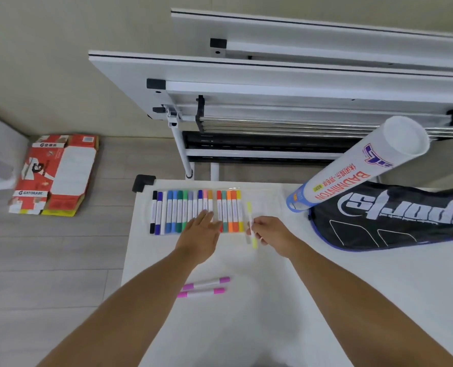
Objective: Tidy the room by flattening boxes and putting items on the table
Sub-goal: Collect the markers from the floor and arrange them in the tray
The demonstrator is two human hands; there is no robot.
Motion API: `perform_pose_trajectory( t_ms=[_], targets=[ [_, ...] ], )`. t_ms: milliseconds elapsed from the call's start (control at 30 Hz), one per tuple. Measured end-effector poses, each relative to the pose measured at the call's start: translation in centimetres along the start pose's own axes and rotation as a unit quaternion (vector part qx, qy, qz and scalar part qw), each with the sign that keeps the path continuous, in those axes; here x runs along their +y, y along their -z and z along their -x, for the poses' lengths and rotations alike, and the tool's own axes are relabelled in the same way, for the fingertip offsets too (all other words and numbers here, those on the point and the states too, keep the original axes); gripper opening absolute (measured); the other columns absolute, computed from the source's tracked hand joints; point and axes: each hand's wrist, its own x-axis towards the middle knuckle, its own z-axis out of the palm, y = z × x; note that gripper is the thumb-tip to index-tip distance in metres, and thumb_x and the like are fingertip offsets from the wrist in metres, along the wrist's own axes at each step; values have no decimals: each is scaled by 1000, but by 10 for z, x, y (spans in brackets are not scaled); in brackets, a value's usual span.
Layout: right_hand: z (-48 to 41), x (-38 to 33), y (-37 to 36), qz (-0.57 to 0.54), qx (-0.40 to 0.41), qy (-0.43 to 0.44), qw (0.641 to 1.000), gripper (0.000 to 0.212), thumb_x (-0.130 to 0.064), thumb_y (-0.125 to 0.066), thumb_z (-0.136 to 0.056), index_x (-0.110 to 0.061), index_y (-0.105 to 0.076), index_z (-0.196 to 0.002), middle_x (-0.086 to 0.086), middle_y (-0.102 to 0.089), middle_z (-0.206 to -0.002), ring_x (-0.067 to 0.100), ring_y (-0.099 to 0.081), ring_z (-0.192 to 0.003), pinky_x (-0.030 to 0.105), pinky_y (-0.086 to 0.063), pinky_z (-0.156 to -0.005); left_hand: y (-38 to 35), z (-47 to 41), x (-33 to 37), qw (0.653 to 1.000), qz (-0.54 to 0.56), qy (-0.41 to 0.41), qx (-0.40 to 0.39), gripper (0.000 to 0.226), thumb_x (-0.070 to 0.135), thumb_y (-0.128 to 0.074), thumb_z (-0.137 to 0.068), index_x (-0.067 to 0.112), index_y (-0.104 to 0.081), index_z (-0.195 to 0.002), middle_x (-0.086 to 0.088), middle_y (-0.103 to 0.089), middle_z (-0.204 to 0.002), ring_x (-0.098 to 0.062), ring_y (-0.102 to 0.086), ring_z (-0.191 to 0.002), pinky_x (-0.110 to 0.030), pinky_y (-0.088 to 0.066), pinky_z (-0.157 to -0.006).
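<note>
Markers, double-ended with white barrels, lie in a clear tray (260,197) on the white table (246,327); roughly sixteen slotted, gap near centre. Right hand (271,234) pinches one yellow marker (251,226) just beside the row; left hand (201,231) flat, fingers released, resting on the row. Two pink markers (204,287) loose nearer the body, judged remaining. One red-and-white cardboard box (53,174) flattened on the floor; one white badminton tube (352,165) leans on one black racket bag (392,215).

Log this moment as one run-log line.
left hand: flat on marker row | right hand: grip on yellow marker | pink markers: loose on table
</note>
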Motion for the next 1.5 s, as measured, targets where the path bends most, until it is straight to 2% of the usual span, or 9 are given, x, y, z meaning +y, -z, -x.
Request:
perform_pose_trajectory(
  t_ms=[133,267,400,567,833,967,1167,1333,1500],
  targets=[
    [-16,-3,6,-3,14,-25,1000,22,-24,-52,-92,-13,-70,-87,6,-71,-87,14,-54,-65,26,-45,-64,-4,-16,-1,999,-5,25,-27,47,37,-29,-106,34,-23,-153,-4,1,-166,-29,8,-151,-50,-14,-122],
    [-30,-1,8,38,26,2,999,23,-25,-51,-93,-11,-65,-84,3,-58,-74,20,-53,-69,31,-46,-68,-8,-22,1,999,2,35,-32,49,36,-29,-106,35,-19,-154,-4,7,-165,-30,10,-151,-50,-14,-121],
    [-38,-5,4,117,59,45,990,25,-23,-50,-97,-4,-66,-93,9,-63,-87,21,-56,-78,28,-43,-67,-9,-20,1,999,4,35,-29,49,35,-29,-106,34,-19,-154,-4,8,-165,-29,12,-150,-48,-13,-120],
    [-48,-13,-6,155,112,45,980,20,-22,-55,-95,-11,-71,-90,1,-68,-88,19,-62,-82,25,-45,-71,-11,-20,0,999,-5,34,-29,51,36,-31,-106,34,-16,-155,-3,9,-165,-28,13,-150,-48,-14,-120],
    [-57,-24,-17,201,131,7,971,20,-22,-52,-96,-9,-66,-88,5,-64,-85,19,-57,-76,26,-44,-66,-10,-21,-2,999,-10,22,-35,52,36,-32,-106,33,-14,-155,-4,10,-165,-29,14,-149,-48,-13,-120],
    [-58,-26,-25,225,136,-10,965,22,-20,-49,-98,-11,-55,-79,4,-56,-80,17,-54,-72,19,-34,-51,-12,-19,-2,999,-10,26,-31,53,36,-31,-107,33,-13,-156,-3,12,-165,-29,16,-149,-48,-12,-121],
    [-60,-25,-27,213,149,-4,965,36,-30,-49,-99,-20,-47,-65,-3,-52,-68,9,-50,-60,17,-34,-50,-10,-19,-1,999,-1,29,-32,53,36,-31,-107,34,-12,-156,-3,14,-164,-28,18,-149,-47,-8,-121],
    [-65,-24,-28,204,137,-12,969,28,-31,-50,-98,-14,-60,-79,2,-61,-78,11,-55,-64,19,-40,-53,-10,-19,-1,999,1,29,-37,54,35,-32,-107,33,-11,-156,-3,15,-164,-28,18,-149,-46,-6,-120],
    [-69,-26,-24,171,137,-22,975,25,-32,-52,-98,-13,-61,-85,1,-60,-81,8,-53,-61,17,-38,-51,-9,-18,-2,999,5,25,-40,54,35,-31,-107,33,-10,-156,-3,16,-164,-28,19,-148,-45,-4,-119]
  ],
)
